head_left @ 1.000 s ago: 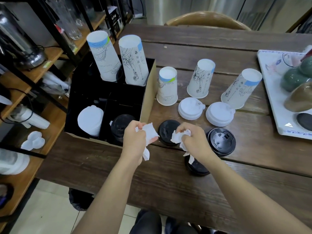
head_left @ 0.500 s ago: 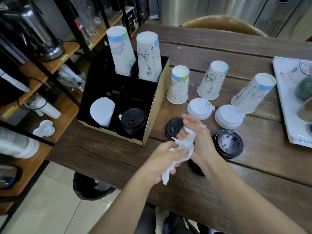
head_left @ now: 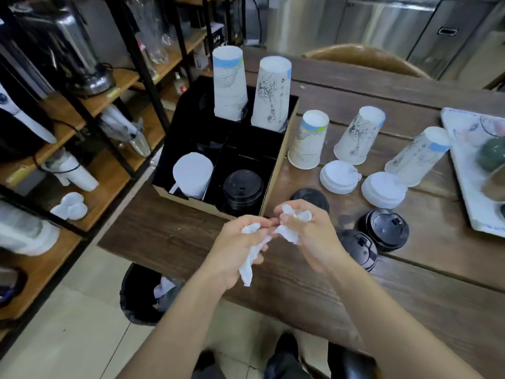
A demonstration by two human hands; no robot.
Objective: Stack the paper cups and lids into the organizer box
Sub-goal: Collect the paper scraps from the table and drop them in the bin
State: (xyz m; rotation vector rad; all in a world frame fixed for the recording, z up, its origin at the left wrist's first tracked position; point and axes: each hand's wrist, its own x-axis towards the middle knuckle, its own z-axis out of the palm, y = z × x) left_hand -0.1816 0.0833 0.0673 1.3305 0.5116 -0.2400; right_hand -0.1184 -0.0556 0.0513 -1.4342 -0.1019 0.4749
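Observation:
The black organizer box (head_left: 276,170) stands at the table's left end. Two tall stacks of upside-down paper cups (head_left: 229,83) fill its far compartments; a white lid stack (head_left: 192,175) and a black lid stack (head_left: 242,188) fill the near ones. Three more upturned cups (head_left: 308,140) stand on the table to the right, with two white lids (head_left: 338,176) and three black lids (head_left: 385,231) in front. My left hand (head_left: 235,250) and my right hand (head_left: 308,236) both grip a crumpled white tissue (head_left: 289,228) over the table's near edge.
A white tray (head_left: 464,170) with dark bowls lies at the right edge. A black-lined bin (head_left: 142,296) sits on the floor under the table. Wooden shelves (head_left: 68,110) with appliances and glassware stand to the left. A chair back (head_left: 363,58) shows beyond the table.
My hands have shifted left and nearer to me, still working the tissue between them. The view has swung so the box sits more central.

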